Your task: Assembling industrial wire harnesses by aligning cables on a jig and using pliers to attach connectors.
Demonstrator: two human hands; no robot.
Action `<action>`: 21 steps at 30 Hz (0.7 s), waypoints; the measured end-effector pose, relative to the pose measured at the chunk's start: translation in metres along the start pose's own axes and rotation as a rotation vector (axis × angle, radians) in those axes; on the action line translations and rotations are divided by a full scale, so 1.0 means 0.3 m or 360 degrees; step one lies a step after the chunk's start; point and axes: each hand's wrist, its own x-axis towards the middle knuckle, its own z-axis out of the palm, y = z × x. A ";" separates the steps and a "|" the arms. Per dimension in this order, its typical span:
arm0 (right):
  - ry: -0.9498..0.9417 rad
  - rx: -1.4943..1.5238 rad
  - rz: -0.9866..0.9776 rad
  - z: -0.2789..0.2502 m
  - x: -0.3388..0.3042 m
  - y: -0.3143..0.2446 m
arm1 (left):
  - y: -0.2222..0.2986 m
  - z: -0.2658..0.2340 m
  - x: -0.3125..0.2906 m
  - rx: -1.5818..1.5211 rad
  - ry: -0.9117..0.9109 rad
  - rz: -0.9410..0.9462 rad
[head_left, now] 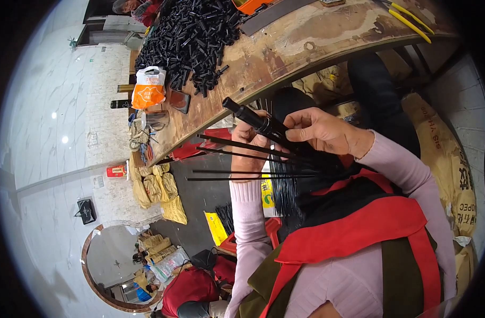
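Note:
A black folding-umbrella frame [248, 116] with a tube-shaped end lies across my lap at a slant, its tip pointing up and left toward the table edge. My left hand [244, 142] is closed around the shaft from the left, and part of its fingers is behind the tube. From the right, my right hand [323, 130] pinches the frame just below, thumb and fingers pressed together. Several thin black ribs [237, 171] fan out leftward from the frame and pass in front of my left wrist. Their lower ends are lost against dark clothing.
On the worn wooden table [285, 50] stand a heap of black tubular parts [186, 40], an orange-and-white bag [149, 87] and yellow-handled pliers [409, 24]. Bundled thin rods [285, 185] stand beside my lap. Brown sacks [438, 138] are at right. Another person [186, 291] in red is at lower left.

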 end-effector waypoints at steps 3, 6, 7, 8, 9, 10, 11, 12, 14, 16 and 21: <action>0.0246 -0.0238 -0.0232 0.018 -0.014 0.043 | -0.076 -0.023 0.015 -0.0364 0.0097 0.0173; 0.0279 -0.0157 -0.0532 0.041 -0.029 0.043 | -0.131 0.023 0.034 -0.0457 0.0463 0.0100; 0.0325 -0.0107 -0.0620 0.042 -0.030 0.041 | -0.121 0.036 0.054 -0.0493 0.0512 0.0020; 0.0345 -0.0110 -0.0659 0.038 -0.027 0.046 | -0.112 0.057 0.057 -0.0163 0.0401 0.0031; 0.0340 -0.0138 -0.0656 0.044 -0.033 0.049 | -0.106 0.090 0.044 -0.0177 0.0395 0.0055; 0.0461 -0.0200 -0.0709 0.047 -0.040 0.048 | -0.089 0.142 0.032 -0.0359 0.0434 0.0130; 0.0574 -0.0256 -0.0753 0.052 -0.035 0.060 | -0.074 0.176 0.007 -0.0536 0.0483 0.0206; 0.0612 -0.0356 -0.0798 0.029 -0.020 0.082 | -0.072 0.196 -0.009 -0.0487 0.0489 0.0251; 0.0609 -0.0407 -0.0849 0.063 -0.033 0.119 | -0.088 0.251 -0.030 0.0120 0.0669 0.0378; 0.0616 -0.0341 -0.0910 0.090 -0.032 0.153 | -0.069 0.283 -0.024 0.0425 0.0962 0.0429; 0.0446 -0.0414 -0.0830 0.069 -0.060 0.103 | -0.084 0.241 -0.025 0.0335 0.0965 0.0435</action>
